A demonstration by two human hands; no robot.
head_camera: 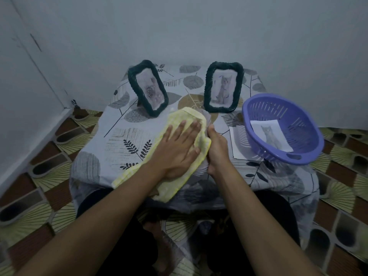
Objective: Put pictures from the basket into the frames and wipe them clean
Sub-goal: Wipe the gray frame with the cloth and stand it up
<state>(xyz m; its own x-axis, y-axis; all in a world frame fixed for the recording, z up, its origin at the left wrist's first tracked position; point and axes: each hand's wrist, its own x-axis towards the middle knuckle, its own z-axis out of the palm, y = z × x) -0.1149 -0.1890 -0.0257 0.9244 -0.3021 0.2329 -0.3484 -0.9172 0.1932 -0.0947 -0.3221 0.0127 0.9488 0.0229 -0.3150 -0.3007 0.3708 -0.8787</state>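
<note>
1. At the table's (119,140) near edge: left hand (179,144) lies flat, fingers straight and spread, palm pressing down on the cloth (189,116). It holds nothing.
2. Cloth's long axis runs diagonally, near-left to far-right, and its near end hangs over the table edge. What's under it is hidden. I'd guess a frame being wiped, but can't confirm.
3. Just beside, touching the cloth's right edge: right hand (217,150), fingers curled tight round that edge and whatever it covers. Looks like a bracing grip while the left wipes.
4. Right of the right hand: basket (310,124), tilted, opening facing the person. One picture (270,136) is inside, long axis roughly near-far. A second sheet (239,140) lies partly under the basket's left side.
5. Key relation: the picture is to the right of both hands and the right hand is clearly nearer, so it's the likely hand for that reach. It has to let go first.
6. Far side: left frame (151,90) and right frame (223,86) stand upright, well apart, each with a picture in it. Those two look loaded, so the job is well along.
</note>
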